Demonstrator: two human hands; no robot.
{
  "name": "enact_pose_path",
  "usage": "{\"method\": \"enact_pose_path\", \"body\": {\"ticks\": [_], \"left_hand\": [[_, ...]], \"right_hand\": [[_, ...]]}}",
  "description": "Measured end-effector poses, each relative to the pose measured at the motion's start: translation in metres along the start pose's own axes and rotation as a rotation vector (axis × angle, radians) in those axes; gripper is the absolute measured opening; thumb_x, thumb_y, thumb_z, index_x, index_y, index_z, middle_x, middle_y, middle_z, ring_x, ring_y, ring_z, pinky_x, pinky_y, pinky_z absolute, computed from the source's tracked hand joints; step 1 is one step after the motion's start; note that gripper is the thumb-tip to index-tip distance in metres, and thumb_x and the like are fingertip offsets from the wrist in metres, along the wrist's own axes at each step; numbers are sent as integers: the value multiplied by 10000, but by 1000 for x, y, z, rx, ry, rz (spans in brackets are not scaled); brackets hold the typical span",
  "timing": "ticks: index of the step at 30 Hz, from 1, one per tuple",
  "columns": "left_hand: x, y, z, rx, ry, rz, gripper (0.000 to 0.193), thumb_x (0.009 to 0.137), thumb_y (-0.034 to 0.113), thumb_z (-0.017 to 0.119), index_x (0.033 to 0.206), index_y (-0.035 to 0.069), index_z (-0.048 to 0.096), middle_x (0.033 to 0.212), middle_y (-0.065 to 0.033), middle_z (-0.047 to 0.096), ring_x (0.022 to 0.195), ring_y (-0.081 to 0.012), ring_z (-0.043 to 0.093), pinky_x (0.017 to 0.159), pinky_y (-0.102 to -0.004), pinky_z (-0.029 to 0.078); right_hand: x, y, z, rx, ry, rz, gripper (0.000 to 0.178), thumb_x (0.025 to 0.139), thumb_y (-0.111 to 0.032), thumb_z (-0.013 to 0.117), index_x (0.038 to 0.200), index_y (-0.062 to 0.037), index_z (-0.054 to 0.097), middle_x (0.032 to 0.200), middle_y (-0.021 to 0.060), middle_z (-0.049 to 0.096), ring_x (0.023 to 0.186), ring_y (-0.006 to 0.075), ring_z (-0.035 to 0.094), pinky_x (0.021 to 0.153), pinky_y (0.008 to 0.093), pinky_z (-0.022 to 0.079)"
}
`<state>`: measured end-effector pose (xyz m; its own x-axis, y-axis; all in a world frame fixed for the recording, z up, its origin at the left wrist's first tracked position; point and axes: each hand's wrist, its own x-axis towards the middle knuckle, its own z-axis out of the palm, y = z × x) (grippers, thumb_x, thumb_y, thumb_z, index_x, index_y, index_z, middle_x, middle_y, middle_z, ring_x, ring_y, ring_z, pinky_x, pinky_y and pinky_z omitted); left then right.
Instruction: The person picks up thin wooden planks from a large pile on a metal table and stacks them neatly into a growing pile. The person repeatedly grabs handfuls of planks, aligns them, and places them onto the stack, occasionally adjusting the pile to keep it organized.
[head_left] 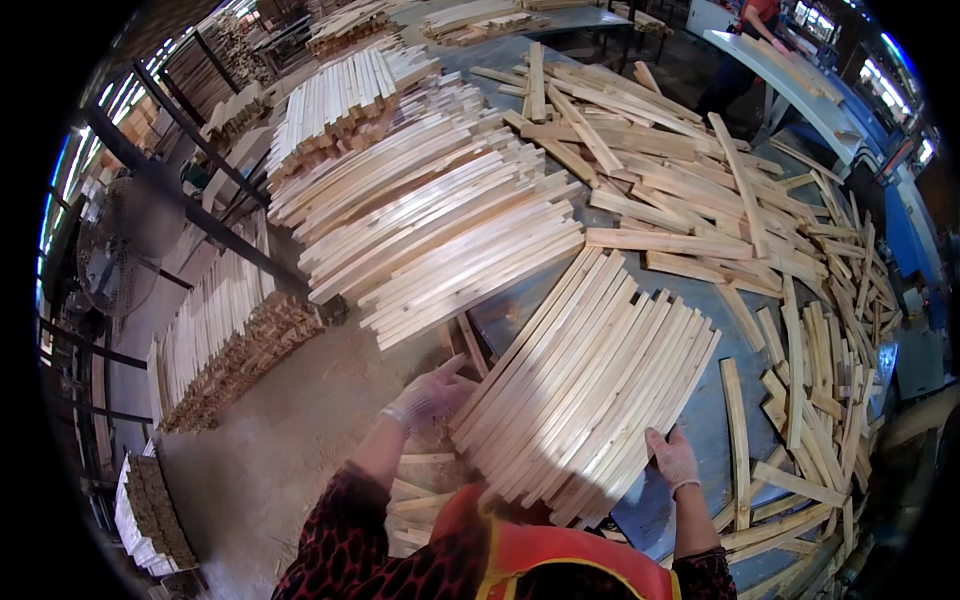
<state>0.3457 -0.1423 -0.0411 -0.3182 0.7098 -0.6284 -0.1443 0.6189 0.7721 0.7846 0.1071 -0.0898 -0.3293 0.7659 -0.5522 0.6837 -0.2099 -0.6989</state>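
Note:
A row of pale wooden strips (590, 390) lies side by side on the blue-grey table right in front of me, its ends uneven. My left hand (432, 395), in a thin white glove, is at the row's left edge with its fingers stretched toward the strips; whether it touches them I cannot tell. At the lower right edge of the row is my right hand (675, 458), gloved with bare fingertips, its thumb and a finger apart against the outermost strip. Part of its fingers is hidden. Beyond the row stands a large layered stack of similar strips (440, 210).
Loose wooden strips (680, 190) lie jumbled across the table's far and right side. A dark metal rail (230, 235) and a fan (118, 245) stand at left, near a floor stack of strips (225, 345). A co-worker (755, 25) is at another table (790, 85), far right.

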Motion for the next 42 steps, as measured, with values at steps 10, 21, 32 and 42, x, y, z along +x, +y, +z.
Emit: {"method": "enact_pose_path", "body": {"ticks": [10,21,32,42], "left_hand": [[57,2,59,103,-203,363,1063,861,317,810,1702,109,194,1490,-212,608,1342,-329,605,1156,-404,461],[-2,127,-145,102,-26,404,1127,840,50,841,1717,89,134,1537,-148,548,1202,-182,620,1023,-322,539],[31,354,-573,113,292,715,788,881,144,868,1569,46,497,1310,-80,707,1095,-127,684,1070,-303,517],[202,376,-773,999,670,93,752,920,678,673,1158,-31,749,1069,-143,749,1003,-287,680,925,-433,514]], "right_hand": [[-6,-12,13,515,-15,98,475,841,-49,778,1289,2,630,917,52,695,695,182,634,605,334,511],[25,-198,124,767,-59,-172,697,818,-56,798,1461,4,534,1239,125,707,941,244,706,717,348,586],[123,-681,281,571,-354,-602,472,891,-240,792,1225,48,625,914,28,648,753,119,576,664,291,505],[189,-819,396,304,-517,-403,507,938,-314,754,1288,36,638,1284,197,683,1162,307,671,960,422,571]]}}
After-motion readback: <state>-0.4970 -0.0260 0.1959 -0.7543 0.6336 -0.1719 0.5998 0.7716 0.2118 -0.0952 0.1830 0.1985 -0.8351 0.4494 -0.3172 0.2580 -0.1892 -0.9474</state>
